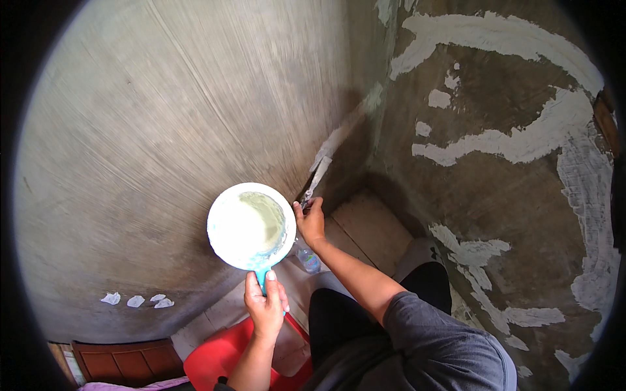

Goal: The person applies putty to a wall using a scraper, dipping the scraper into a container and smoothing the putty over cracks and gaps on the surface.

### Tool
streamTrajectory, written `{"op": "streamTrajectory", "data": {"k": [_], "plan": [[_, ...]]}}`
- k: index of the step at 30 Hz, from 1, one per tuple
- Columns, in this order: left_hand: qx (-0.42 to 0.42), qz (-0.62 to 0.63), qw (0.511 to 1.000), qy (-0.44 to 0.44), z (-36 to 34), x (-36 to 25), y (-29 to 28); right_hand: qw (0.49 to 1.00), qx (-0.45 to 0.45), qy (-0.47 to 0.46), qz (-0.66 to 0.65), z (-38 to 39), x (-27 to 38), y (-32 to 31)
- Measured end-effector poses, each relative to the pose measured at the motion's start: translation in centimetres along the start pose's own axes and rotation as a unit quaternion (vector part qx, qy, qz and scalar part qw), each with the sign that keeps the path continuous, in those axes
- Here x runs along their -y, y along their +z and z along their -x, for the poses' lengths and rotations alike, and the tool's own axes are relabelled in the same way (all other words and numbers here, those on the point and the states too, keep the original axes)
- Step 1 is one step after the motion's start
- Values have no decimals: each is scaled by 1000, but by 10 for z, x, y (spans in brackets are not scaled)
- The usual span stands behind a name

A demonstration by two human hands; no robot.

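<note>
My left hand (266,306) is wrapped round the light-blue handle of a round dipper (225,228), its thumb lying along the top. White paste (266,221) coats the inside of the bowl, though glare washes out much of it. Close to the right of the bowl, my right hand (312,223) grips a slim putty knife (319,177) smeared with white. The blade end points up and away, at the grey wall (195,117) near the corner. A pale smeared strip (342,137) runs from there up toward the corner. Whether the blade touches the wall, I cannot tell.
White filler patches (502,140) mark the right-hand wall. A clear plastic bottle (308,259) is on the floor beyond my legs. Near my left forearm is a red plastic seat or stool (218,358); brown wooden furniture (130,362) stands at the lower left.
</note>
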State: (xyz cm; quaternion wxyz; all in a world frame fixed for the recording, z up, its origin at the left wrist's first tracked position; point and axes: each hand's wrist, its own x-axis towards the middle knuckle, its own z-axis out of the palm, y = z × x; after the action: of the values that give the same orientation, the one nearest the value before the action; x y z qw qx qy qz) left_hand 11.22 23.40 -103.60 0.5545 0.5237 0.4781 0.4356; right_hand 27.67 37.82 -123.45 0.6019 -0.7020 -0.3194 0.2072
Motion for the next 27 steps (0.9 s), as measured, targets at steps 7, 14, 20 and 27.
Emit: {"op": "streamTrajectory", "data": {"k": [7,14,20,27], "plan": [[4,2,1000,-5,0,0,0,995,103,3,9,47,-12,2],[-7,11,1000,-1,1,2,-2,1000,11,-7,4,13,13,-7],[-14,10,1000,-2,-2,0,-1,996,89,-9,21,42,-2,8],[-14,-3,1000,8,-2,2,-5,989,143,4,34,96,-26,-21]]}}
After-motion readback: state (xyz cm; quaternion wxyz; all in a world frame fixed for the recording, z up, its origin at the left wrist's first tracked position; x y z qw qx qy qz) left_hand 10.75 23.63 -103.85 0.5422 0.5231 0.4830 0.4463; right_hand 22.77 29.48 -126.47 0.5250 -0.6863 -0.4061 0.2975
